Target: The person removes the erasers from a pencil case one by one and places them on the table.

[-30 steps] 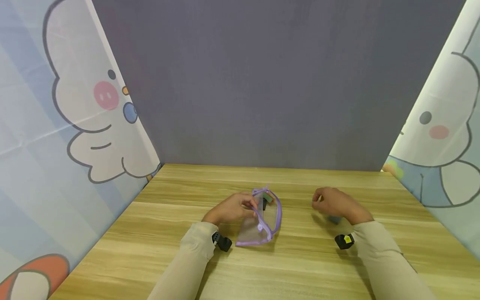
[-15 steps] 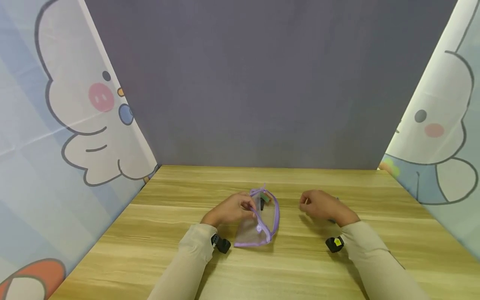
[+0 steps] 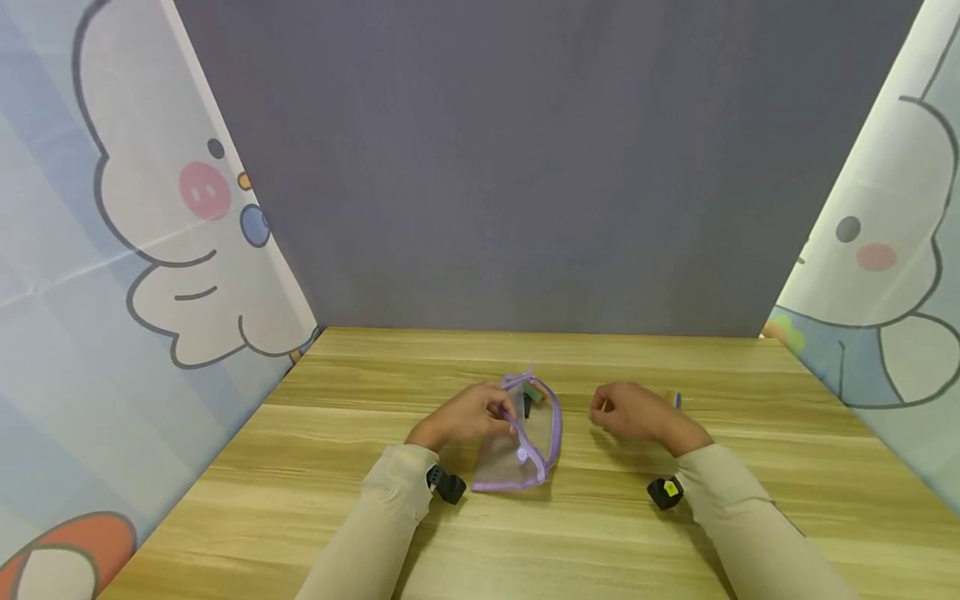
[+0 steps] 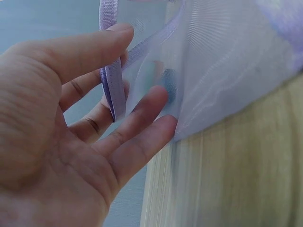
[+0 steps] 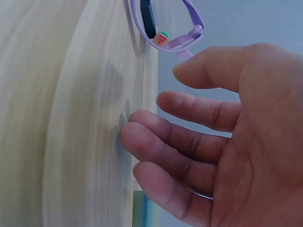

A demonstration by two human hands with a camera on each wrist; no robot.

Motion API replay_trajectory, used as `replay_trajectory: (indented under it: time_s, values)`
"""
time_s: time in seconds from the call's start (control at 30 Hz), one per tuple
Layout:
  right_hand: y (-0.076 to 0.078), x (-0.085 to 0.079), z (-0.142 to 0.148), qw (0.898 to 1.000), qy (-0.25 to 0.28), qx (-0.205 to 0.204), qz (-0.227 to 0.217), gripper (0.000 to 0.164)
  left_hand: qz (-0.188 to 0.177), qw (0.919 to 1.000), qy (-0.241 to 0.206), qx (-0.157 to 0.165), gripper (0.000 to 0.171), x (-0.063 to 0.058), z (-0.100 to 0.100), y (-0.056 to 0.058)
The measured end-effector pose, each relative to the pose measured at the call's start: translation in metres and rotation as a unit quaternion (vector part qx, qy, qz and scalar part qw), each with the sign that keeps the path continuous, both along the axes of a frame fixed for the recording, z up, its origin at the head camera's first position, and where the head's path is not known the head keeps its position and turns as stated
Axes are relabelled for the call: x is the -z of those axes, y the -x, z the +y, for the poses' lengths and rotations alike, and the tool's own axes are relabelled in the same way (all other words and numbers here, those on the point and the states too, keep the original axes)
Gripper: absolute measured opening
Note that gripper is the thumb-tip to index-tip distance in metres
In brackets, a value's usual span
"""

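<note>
My left hand point(image 3: 467, 414) pinches the purple zippered rim of a see-through mesh pouch point(image 3: 504, 462) between thumb and fingers, and the pouch mouth gapes to the right. Inside lie a dark object point(image 5: 148, 20), a green piece point(image 3: 533, 392) and a small item with a red, dotted, strawberry-like end point(image 5: 162, 39). My right hand point(image 3: 633, 411) hovers over the table to the right of the pouch. Its fingers are loosely bent with nothing between them, as the right wrist view shows. Behind that hand, a small object with a blue band point(image 3: 677, 400) is partly hidden.
A wood-grain table point(image 3: 360, 533) lies under both hands. A dark grey panel point(image 3: 480, 167) rises at its far edge. Cartoon-printed cloths hang along the left point(image 3: 45, 333) and right point(image 3: 915, 358) sides.
My right hand has moved left, nearer the pouch, and the blue-banded object now shows behind it. The left hand keeps its hold on the pouch rim.
</note>
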State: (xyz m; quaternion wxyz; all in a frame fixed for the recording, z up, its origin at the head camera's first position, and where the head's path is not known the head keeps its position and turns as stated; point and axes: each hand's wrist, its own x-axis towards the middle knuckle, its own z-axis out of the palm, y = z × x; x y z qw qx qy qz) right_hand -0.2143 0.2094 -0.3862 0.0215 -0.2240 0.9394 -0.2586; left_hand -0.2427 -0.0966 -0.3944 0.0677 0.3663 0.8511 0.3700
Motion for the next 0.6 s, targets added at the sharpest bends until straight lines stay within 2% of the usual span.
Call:
replay_trajectory:
  time_s: [0.23, 0.33, 0.6]
  values:
    - [-0.0025, 0.0011, -0.0017, 1.0, 0.002, -0.002, -0.011, 0.01, 0.016, 0.9996, 0.021, 0.003, 0.013, 0.0003, 0.0003, 0.0]
    - [-0.0038, 0.0003, -0.0019, 1.0, 0.002, 0.004, -0.016, 0.011, 0.012, 0.9996, 0.025, 0.001, 0.014, 0.0001, -0.0001, 0.0011]
    - [-0.0026, 0.0007, -0.0029, 1.0, -0.002, 0.001, -0.005, 0.009, 0.002, 1.0, 0.009, -0.001, 0.016, 0.0013, -0.0006, 0.0005]
